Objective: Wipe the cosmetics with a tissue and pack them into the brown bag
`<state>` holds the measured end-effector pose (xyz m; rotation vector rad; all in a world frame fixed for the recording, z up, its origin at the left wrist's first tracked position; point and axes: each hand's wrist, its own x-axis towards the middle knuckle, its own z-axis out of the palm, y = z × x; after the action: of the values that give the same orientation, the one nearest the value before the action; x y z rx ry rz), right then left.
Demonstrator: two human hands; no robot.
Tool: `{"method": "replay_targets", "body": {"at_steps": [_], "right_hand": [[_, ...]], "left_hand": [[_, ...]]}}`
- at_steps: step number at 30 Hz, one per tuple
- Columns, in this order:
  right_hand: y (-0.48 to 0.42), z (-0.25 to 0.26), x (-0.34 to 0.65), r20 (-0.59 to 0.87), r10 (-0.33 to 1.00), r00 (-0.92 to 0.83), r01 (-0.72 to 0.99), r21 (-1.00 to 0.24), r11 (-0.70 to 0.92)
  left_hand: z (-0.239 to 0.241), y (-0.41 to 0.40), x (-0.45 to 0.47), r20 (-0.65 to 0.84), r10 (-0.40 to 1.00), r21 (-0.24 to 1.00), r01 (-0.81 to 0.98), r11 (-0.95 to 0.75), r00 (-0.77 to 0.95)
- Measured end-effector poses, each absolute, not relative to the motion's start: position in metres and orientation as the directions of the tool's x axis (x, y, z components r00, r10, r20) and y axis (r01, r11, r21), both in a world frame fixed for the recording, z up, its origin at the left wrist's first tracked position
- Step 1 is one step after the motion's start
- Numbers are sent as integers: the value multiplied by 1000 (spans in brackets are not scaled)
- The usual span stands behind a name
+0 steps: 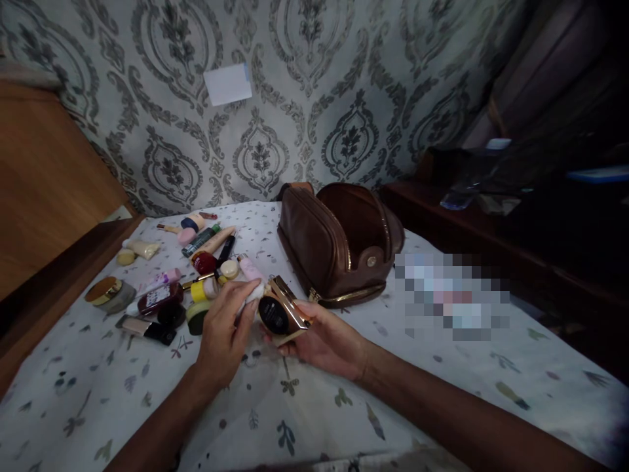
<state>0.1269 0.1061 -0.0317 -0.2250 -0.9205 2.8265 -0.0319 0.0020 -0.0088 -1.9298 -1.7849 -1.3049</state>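
Note:
My right hand (329, 337) grips a shiny gold cosmetic case (295, 314) with a black oval face, tilted above the cloth. A second, pale flat edge shows beneath it; whether that belongs to the same case I cannot tell. Against the case's left side, my left hand (223, 331) pinches a small whitish item (251, 296), mostly covered by the fingers. Just behind the hands stands a brown cosmetic bag (314, 242), unzipped, with its flap folded forward and a dark interior. Close to my left hand lie a green round container (196, 317) and a pink tube (249, 267).
Cosmetics are spread on the left of the patterned cloth (285, 419), among them a gold-lidded jar (111, 294), a dark red bottle (160, 299) and a foundation bottle (145, 329). A blurred-out patch (452, 298) lies right of the bag. Wooden furniture (54, 157) borders the left side.

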Motion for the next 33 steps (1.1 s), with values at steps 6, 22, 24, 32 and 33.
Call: {"method": "replay_targets", "body": {"at_steps": [6, 22, 24, 32, 33], "right_hand": [[105, -37, 125, -132, 168, -977, -65, -565, -823], [108, -36, 126, -172, 205, -963, -89, -518, -851], [108, -36, 126, -155, 185, -970, -70, -550, -832], [110, -31, 128, -88, 181, -979, -97, -584, -806], [110, -31, 128, -72, 182, -981, -107, -579, -808]], "left_hand": [[-8, 1, -25, 763, 645, 295, 905, -306, -30], [-10, -2, -15, 745, 640, 210, 846, -490, 186], [-9, -1, -18, 748, 654, 234, 876, -422, 115], [-7, 1, -32, 696, 715, 346, 903, -254, -65], [-7, 1, -33, 689, 721, 356, 902, -245, -76]]}}
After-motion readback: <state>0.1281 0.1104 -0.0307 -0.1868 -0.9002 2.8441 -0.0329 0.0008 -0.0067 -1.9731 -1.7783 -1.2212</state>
